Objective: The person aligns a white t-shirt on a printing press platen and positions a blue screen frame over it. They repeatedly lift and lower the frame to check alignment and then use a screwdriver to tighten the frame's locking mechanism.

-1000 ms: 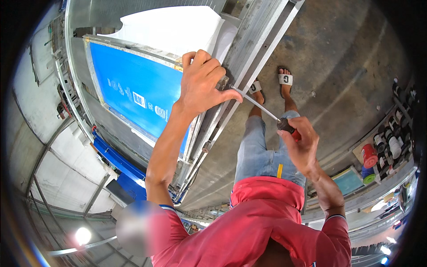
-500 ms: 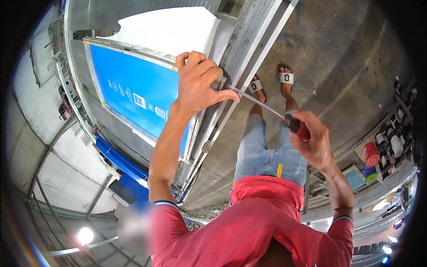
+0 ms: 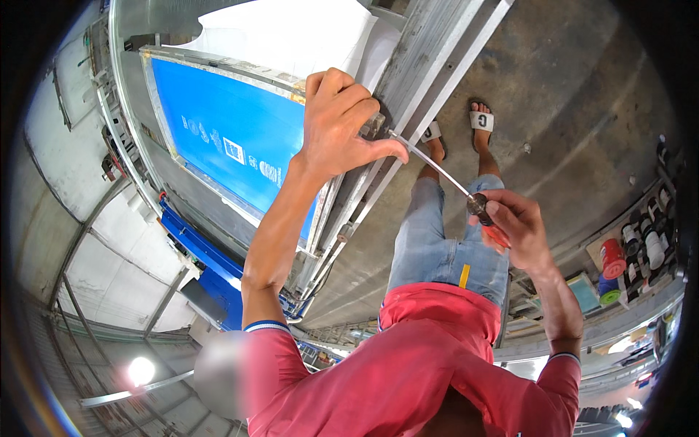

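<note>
A screwdriver (image 3: 437, 167) with a long metal shaft and a red and dark handle is in my right hand (image 3: 523, 227), its fingers wrapped round the handle. Its tip reaches a small metal clamp (image 3: 373, 126) by the metal rail (image 3: 429, 67). My left hand (image 3: 338, 125) grips the near right corner of a screen printing frame (image 3: 218, 66), fingers curled over and thumb stretched toward the screwdriver tip. The frame holds a blue screen (image 3: 207, 109) with pale printed marks. What lies under my left palm is hidden.
A white sheet (image 3: 284, 35) lies beyond the frame. Below the rail is the concrete floor (image 3: 575, 95), with my sandalled feet on it. Red and blue rolls (image 3: 612, 258) stand at the right among other goods. Blue metal beams (image 3: 200, 237) run at the left.
My right hand has changed its hold on the screwdriver handle, its fingers now further round it. The tip stays by the clamp, and my left hand keeps its place on the frame.
</note>
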Demonstrator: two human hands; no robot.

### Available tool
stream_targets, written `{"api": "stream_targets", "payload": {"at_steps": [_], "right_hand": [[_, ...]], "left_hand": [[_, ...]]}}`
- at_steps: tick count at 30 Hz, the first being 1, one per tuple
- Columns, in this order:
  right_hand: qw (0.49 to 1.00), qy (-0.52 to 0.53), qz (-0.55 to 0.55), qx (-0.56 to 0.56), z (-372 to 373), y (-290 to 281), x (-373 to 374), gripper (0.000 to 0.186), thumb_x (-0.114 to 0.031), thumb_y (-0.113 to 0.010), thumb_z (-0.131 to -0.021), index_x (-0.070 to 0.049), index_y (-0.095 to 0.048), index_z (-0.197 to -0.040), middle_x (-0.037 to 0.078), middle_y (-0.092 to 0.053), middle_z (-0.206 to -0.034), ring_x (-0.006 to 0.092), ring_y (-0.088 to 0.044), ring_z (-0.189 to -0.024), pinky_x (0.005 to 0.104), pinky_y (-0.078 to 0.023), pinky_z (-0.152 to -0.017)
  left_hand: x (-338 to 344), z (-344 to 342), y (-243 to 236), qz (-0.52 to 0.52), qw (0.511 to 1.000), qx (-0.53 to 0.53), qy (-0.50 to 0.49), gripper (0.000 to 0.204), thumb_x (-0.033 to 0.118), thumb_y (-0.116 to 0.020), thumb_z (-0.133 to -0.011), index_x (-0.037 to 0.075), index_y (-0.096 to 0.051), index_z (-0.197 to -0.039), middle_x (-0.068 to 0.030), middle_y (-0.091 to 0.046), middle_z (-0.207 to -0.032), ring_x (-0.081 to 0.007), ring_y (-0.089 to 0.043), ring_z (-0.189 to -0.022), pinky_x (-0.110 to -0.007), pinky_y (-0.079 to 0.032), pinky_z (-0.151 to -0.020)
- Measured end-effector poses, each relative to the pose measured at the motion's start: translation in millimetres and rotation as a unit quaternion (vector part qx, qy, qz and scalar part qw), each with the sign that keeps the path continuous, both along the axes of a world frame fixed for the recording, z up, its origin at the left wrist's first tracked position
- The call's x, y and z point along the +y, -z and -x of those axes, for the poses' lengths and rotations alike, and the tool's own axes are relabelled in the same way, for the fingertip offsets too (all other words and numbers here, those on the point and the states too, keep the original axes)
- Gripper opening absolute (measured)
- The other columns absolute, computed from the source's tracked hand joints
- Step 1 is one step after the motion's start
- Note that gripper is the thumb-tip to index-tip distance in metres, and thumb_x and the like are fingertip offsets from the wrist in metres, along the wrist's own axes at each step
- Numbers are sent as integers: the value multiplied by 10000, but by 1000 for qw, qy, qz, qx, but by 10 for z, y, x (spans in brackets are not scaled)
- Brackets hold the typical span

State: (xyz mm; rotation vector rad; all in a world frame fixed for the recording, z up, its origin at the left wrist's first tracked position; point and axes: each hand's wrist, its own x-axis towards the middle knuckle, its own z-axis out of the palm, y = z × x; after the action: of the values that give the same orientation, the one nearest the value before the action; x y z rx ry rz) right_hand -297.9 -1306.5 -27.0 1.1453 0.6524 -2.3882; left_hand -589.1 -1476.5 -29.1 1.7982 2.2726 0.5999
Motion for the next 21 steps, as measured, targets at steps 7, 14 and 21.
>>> {"api": "stream_targets", "payload": {"at_steps": [7, 14, 21], "right_hand": [[969, -110, -162, 148, -33, 41, 217, 459, -27, -817, -743, -32, -565, -1127, 76, -642, -961, 84, -609, -883, 223, -475, -707], [802, -115, -549, 207, -287, -22, -242, 480, -4, -793, -720, 24, -600, -1159, 162, -660, -1002, 282, -651, -831, 364, -528, -730], [753, -83, -622, 199, -361, 53, -414, 543, 12, -796, -721, 10, -596, -1226, 175, -666, -1065, 311, -646, -825, 380, -537, -710]], "left_hand": [[-10, 5, -156, 8, 999, 33, 1, 663, 654, -817, -398, 90, -681, -718, 3, -634, -751, -230, -510, -788, -388, -359, -786], [-2, -149, -219, 31, 999, 13, -19, 784, 687, -824, -449, 44, -706, -881, -27, -648, -758, -237, -522, -788, -403, -348, -851], [-4, 29, -54, 20, 994, -94, -55, 422, 416, -581, -969, 23, -686, -855, -84, -613, -695, -277, -530, -661, -387, -403, -789]]}}
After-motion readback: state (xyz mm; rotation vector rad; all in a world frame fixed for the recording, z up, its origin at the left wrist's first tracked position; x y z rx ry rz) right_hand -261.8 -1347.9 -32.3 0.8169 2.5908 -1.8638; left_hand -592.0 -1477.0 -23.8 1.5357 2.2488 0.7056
